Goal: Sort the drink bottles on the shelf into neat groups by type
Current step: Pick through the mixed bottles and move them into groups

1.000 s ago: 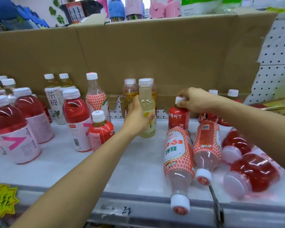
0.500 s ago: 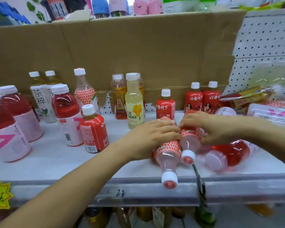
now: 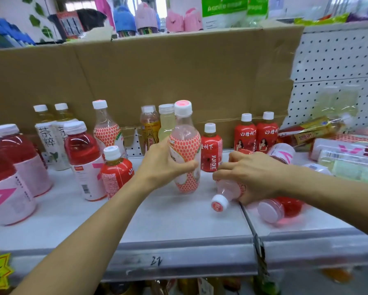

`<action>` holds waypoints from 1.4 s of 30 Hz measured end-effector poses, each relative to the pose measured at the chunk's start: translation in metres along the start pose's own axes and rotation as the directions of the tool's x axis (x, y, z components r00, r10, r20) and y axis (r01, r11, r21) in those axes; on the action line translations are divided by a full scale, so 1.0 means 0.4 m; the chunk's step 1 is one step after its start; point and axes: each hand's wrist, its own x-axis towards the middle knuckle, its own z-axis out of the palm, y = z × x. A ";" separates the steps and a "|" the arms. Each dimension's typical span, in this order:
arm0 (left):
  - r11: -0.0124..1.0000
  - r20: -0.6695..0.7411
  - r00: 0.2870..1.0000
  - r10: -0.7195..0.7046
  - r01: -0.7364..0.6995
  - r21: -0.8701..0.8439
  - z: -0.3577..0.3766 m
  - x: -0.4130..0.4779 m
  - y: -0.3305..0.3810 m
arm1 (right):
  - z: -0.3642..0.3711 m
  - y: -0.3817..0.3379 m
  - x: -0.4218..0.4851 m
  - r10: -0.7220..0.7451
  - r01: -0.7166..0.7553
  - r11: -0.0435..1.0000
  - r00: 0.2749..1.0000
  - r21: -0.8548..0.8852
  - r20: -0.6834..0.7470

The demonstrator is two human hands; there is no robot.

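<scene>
shelf, left end: i see two big red bottles with pink labels standing upright near the front edge of the shelf, one behind the other.
back left: two tea bottles with white labels stand side by side against the cardboard.
left of centre: a wide red bottle stands upright with a small red-label bottle just beside it on the right. a standing honeycomb bottle is behind them.
back centre: an amber bottle and a pale yellow bottle stand close together, partly hidden behind what i am holding.
left hand: fingers and thumb are wrapped round the waist of the held honeycomb bottle, which is upright at mid-shelf with its cap up. i cannot tell if its base touches the shelf.
between the hands: a juice bottle, small and red, stands upright.
right hand: fingers are curled over the lying honeycomb bottle, which is on its side with its cap towards the front edge.
back right: a pair of red-label bottles stands side by side.
front right: a lying red bottle is just beside my right wrist, cap towards the front edge.
right end: a heap of bottles lies on its side, blurred.
</scene>
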 end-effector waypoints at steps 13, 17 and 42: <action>0.975 -0.133 0.968 -0.215 0.220 0.028 -0.012 -0.005 -0.033 | -0.091 0.042 0.070 0.544 -0.071 0.474 0.807 0.878 -0.228; 0.975 -0.140 0.965 -0.221 0.220 -0.023 -0.006 -0.012 -0.035 | -0.090 0.021 0.104 0.581 -0.079 0.398 0.793 0.914 -0.184; 0.933 0.191 0.955 -0.229 0.159 0.324 0.329 -0.148 0.298 | 0.088 0.183 -0.274 0.210 -0.129 0.705 0.977 0.698 -0.031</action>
